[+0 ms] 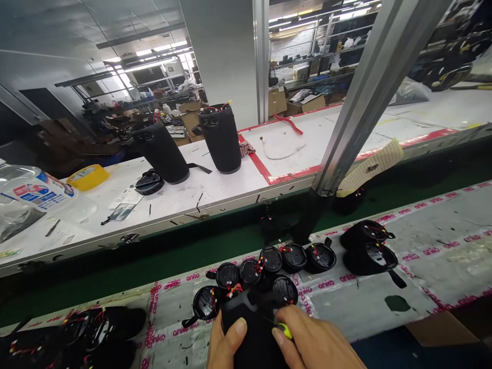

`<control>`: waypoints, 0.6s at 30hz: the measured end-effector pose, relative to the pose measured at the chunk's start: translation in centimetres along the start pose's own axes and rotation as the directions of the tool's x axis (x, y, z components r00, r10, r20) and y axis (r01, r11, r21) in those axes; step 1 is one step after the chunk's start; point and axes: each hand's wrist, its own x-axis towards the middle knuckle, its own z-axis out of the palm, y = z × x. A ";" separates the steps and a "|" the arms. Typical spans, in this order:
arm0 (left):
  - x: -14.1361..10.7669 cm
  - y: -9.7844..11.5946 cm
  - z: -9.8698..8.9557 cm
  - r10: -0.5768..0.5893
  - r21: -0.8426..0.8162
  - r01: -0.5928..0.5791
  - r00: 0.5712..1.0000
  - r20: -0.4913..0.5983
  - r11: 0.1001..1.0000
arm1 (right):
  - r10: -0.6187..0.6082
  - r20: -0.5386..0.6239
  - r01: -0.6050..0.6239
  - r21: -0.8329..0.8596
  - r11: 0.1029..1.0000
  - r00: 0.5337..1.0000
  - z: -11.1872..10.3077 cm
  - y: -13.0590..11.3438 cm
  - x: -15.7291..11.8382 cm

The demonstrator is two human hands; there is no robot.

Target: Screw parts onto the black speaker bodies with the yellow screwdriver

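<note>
At the bottom centre, a black fabric-covered speaker housing is tilted towards me. My left hand is closed around its left side, with the thumb pressed on the fabric. My right hand is closed at the housing's right side, pinching a small tool with a yellow-green handle. The tool's dark tip is hard to make out against the housing near its top rim. Just beyond stand several more black housings, open ends up, with red and yellow-tipped wires poking out.
More housings lie at the lower left and in a pair on the right. A green conveyor belt runs behind them. On the white bench stand two upright speakers, yellow tape and a plastic bottle. A metal post rises at right.
</note>
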 end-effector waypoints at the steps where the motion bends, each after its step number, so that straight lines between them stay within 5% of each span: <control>1: -0.1 -0.1 0.1 0.008 0.010 -0.008 1.000 0.010 1.000 | -0.046 -0.020 0.044 -0.058 0.997 0.999 0.0 -0.2 0.5; 13: -1.2 -0.4 0.8 0.046 0.049 -0.047 0.999 0.028 0.998 | -0.117 0.051 0.125 -0.217 0.968 0.992 0.0 -1.0 1.1; 18: -0.6 -0.2 -0.2 0.174 0.288 -0.171 0.985 0.016 0.942 | -0.128 0.047 0.136 -0.286 0.949 0.991 -0.1 -1.2 1.2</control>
